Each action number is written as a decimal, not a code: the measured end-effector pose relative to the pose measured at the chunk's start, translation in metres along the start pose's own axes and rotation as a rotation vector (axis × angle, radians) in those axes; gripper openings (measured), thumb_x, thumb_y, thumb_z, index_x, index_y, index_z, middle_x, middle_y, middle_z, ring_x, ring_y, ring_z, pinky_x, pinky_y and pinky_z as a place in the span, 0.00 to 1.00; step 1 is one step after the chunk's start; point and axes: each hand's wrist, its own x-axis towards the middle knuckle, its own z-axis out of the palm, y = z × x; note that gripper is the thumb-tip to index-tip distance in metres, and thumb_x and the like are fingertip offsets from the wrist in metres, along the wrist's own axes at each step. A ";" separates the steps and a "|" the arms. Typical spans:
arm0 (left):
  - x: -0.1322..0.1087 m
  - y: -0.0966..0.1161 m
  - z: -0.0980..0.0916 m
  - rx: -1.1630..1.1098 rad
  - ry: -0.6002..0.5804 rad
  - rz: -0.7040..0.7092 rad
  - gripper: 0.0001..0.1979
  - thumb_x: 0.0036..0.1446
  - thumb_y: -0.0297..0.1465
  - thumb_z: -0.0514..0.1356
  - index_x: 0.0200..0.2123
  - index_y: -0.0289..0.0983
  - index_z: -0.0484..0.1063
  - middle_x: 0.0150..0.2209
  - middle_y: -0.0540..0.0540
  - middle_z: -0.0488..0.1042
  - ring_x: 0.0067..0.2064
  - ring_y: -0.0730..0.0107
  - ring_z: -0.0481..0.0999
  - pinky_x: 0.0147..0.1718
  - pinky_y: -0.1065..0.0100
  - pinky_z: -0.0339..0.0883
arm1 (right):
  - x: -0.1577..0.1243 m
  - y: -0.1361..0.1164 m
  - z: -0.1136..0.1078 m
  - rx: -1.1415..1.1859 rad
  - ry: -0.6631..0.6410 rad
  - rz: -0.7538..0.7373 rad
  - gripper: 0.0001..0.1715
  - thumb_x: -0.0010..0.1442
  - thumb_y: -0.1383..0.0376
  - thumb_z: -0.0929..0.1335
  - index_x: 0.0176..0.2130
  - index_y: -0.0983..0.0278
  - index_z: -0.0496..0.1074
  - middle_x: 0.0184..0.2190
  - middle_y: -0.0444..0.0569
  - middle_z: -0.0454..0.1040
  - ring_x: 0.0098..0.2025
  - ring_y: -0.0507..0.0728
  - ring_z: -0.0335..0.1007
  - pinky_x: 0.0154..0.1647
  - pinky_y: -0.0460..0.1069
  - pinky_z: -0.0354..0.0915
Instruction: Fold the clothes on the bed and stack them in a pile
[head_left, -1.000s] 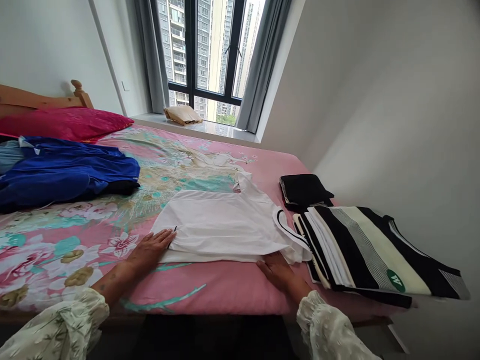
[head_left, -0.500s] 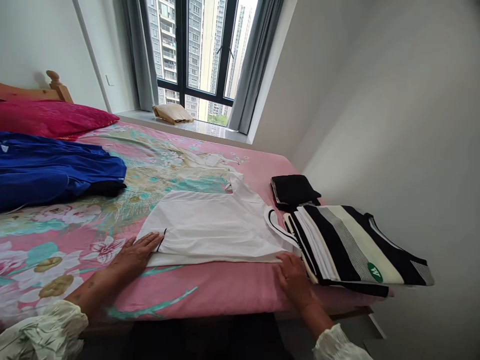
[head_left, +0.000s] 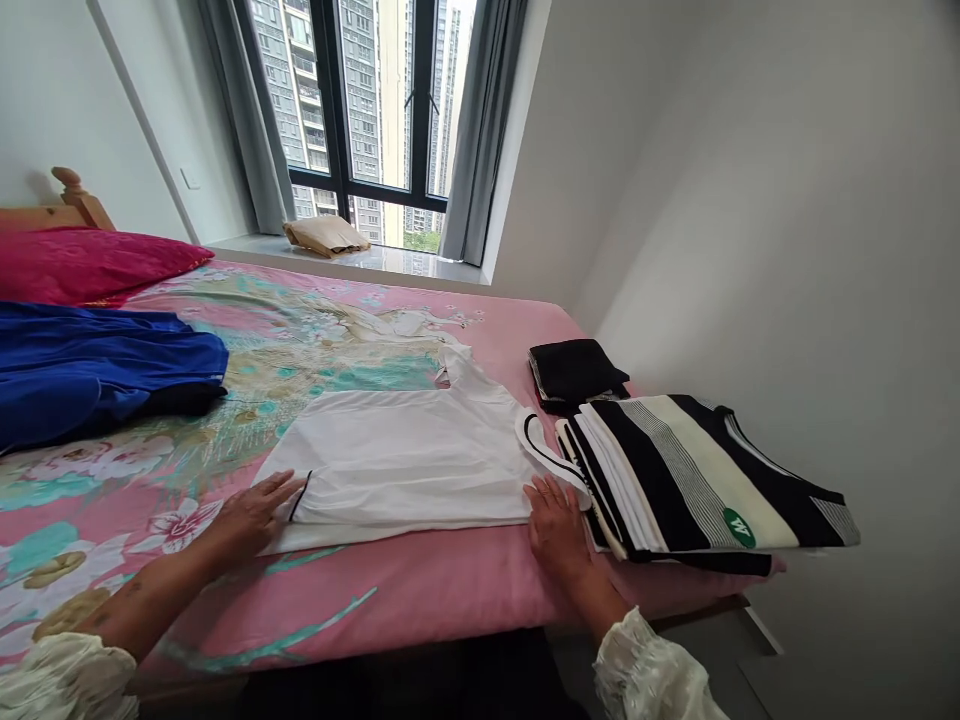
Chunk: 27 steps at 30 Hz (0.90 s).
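Observation:
A white shirt [head_left: 405,450] with dark trim lies partly folded on the bed, its collar side toward the right and one sleeve stretching toward the window. My left hand [head_left: 259,510] rests flat on the shirt's left end, fingers extended beside the dark-edged trim. At the near right corner, below the collar, my right hand [head_left: 553,515] lies on the fabric with its fingers stretched out. Just right of that hand sits a stack of folded shirts [head_left: 682,480], topped by one with black, cream and grey stripes and a green round patch.
A folded black garment [head_left: 577,372] lies behind the stack. Blue clothing [head_left: 112,370] and a red pillow [head_left: 97,262] are at the left on the flowered pink bedsheet [head_left: 450,585]. A brown paper bag [head_left: 326,236] rests on the window sill. A wall rises at right.
My right hand has moved slightly inward and up onto the shirt's near right corner. My left hand stays at the left end. The camera view has shifted a little.

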 end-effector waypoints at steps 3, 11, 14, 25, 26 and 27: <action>0.020 0.041 -0.022 -0.088 0.112 0.072 0.29 0.48 0.23 0.47 0.55 0.35 0.69 0.59 0.43 0.67 0.61 0.62 0.64 0.60 0.60 0.58 | 0.004 -0.015 -0.008 0.072 -0.024 -0.046 0.25 0.60 0.69 0.57 0.56 0.65 0.65 0.62 0.52 0.60 0.67 0.61 0.43 0.67 0.62 0.32; 0.092 0.209 -0.020 -0.329 -0.090 0.452 0.28 0.52 0.18 0.45 0.53 0.40 0.71 0.58 0.49 0.68 0.62 0.70 0.62 0.62 0.62 0.55 | 0.028 -0.062 0.003 0.275 0.085 -0.127 0.23 0.64 0.66 0.57 0.56 0.67 0.66 0.60 0.51 0.63 0.66 0.59 0.48 0.67 0.58 0.43; 0.119 0.236 -0.001 -0.331 -0.210 0.419 0.26 0.58 0.23 0.46 0.58 0.40 0.65 0.61 0.47 0.63 0.64 0.68 0.59 0.63 0.57 0.51 | 0.037 -0.073 0.012 0.269 0.034 -0.127 0.24 0.66 0.64 0.56 0.58 0.66 0.64 0.60 0.50 0.63 0.66 0.57 0.48 0.67 0.55 0.41; 0.139 0.231 0.031 -0.339 -0.334 0.276 0.26 0.64 0.36 0.39 0.65 0.45 0.50 0.67 0.50 0.47 0.68 0.65 0.45 0.63 0.43 0.30 | -0.011 0.006 0.020 -0.034 -0.258 0.295 0.39 0.64 0.52 0.56 0.65 0.74 0.49 0.67 0.56 0.42 0.69 0.63 0.35 0.67 0.62 0.32; 0.141 0.231 0.029 -0.341 -0.343 0.281 0.26 0.64 0.36 0.41 0.65 0.46 0.51 0.67 0.50 0.48 0.68 0.64 0.45 0.63 0.43 0.31 | -0.012 0.002 0.016 -0.035 -0.237 0.306 0.38 0.64 0.53 0.56 0.65 0.74 0.50 0.67 0.56 0.43 0.69 0.63 0.36 0.67 0.62 0.33; 0.142 0.231 0.025 -0.341 -0.347 0.284 0.26 0.63 0.35 0.43 0.64 0.45 0.51 0.67 0.49 0.49 0.68 0.64 0.46 0.63 0.43 0.33 | -0.010 -0.004 0.011 -0.025 -0.203 0.298 0.37 0.65 0.53 0.55 0.65 0.74 0.51 0.67 0.56 0.44 0.69 0.63 0.36 0.67 0.62 0.35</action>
